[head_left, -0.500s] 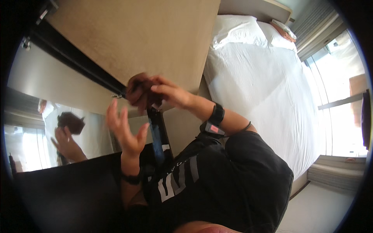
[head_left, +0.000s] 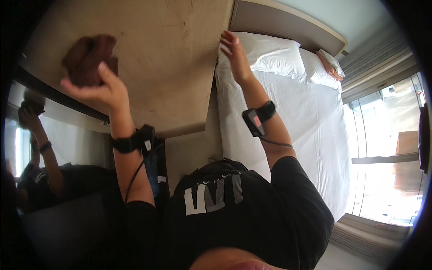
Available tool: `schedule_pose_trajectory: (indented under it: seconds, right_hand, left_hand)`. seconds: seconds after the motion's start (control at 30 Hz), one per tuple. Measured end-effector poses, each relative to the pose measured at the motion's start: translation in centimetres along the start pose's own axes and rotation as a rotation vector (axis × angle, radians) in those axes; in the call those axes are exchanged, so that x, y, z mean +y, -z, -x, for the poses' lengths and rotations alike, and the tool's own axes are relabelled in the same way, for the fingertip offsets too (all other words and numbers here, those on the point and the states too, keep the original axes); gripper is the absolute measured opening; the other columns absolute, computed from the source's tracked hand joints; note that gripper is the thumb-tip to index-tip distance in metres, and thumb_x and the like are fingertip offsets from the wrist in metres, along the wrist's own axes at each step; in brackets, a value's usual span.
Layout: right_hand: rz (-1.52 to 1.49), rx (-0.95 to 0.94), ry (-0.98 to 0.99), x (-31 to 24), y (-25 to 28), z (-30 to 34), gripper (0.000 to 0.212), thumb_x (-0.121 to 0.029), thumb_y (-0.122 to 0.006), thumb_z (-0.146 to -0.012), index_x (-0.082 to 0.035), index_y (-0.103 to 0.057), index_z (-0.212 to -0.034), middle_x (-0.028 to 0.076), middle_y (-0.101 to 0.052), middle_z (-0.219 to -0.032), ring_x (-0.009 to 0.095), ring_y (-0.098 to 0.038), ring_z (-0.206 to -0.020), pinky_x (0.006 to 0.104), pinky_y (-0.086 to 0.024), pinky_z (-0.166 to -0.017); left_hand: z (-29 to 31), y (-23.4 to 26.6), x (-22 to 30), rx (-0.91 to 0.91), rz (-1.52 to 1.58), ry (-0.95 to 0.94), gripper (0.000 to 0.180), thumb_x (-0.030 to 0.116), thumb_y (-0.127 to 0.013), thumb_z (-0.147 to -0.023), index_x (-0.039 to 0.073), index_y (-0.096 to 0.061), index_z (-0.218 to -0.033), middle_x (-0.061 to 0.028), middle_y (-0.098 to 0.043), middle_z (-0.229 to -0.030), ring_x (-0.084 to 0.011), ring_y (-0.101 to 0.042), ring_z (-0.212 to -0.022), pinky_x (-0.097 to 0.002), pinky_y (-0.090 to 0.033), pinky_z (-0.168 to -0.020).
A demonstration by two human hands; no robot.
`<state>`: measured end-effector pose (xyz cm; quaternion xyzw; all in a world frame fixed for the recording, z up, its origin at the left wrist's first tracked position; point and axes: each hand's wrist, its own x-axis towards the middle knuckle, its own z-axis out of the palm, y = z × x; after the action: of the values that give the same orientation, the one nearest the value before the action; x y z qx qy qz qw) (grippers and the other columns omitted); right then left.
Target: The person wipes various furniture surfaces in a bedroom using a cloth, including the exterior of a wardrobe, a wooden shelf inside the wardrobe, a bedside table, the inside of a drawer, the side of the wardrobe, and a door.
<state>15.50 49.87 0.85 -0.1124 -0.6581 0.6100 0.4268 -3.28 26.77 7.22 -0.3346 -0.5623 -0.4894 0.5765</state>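
1. The left hand (head_left: 105, 93) is raised in front of the wooden panel (head_left: 166, 67), thumb and fingers spread wide and loosely curved around a brown bundle (head_left: 85, 58); some fingers are hidden behind it.
2. The right hand (head_left: 236, 56) is lifted beside the panel's right edge, its fingers partly bent and apart, with nothing in its grasp. Whether its fingertips touch that edge cannot be told.
3. The brown bundle sits at the left hand, up toward the picture's upper left, with the pale wood behind it. It is dark, soft-looking and blurred; whether it is a pouch or plain cloth, and whether it has anything inside, cannot be told.
4. The wooden panel is broad, flat and faintly grained. It may be the face of a cupboard, but whatever lies behind it is hidden.
5. Left of the panel's lower edge, a mirror (head_left: 76, 141) repeats a raised arm and a dark object at its hand.
6. Beside the left forearm, a dark blue thing (head_left: 152, 173) shows in a shadowed narrow space; whether that space is a container cannot be made out.
7. Each wrist wears a black strap carrying a small dark box: the left box (head_left: 147, 139) and the right box (head_left: 253, 123) both look closed.
8. To the right stands a bed (head_left: 292, 117) with white sheets and two white pillows (head_left: 270, 54) near the headboard (head_left: 288, 24).
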Motion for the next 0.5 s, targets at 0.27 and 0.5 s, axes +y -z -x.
schedule_pose_trajectory:
  seconds: [0.27, 0.5]
  right_hand:
    - [-0.497, -0.221, -0.3, -1.1, -3.1, 2.0, 0.085, -0.067, -0.014, -0.086, 0.001, -0.03, -0.135, 0.012, -0.043, -0.131, 0.025, -0.042, -0.119, 0.0345, -0.034, -0.098]
    - [-0.571, -0.118, -0.296, 0.2, -1.3, 2.3, 0.087, -0.067, -0.015, -0.086, 0.006, -0.04, -0.127, 0.015, -0.045, -0.13, 0.025, -0.039, -0.123, 0.0351, -0.025, -0.105]
  left_hand:
    - [8.4, -4.2, 8.2, -0.546, 0.403, -0.251, 0.055, 0.003, -0.065, -0.069, 0.013, -0.051, -0.121, -0.0094, -0.043, -0.132, -0.0307, -0.04, -0.123, -0.0406, -0.038, -0.1]
    - [0.6, -5.7, 4.7, -0.311, 0.292, -0.279, 0.053, 0.001, -0.061, -0.07, 0.016, -0.053, -0.12, -0.0102, -0.05, -0.125, -0.031, -0.039, -0.122, -0.0451, -0.032, -0.102]
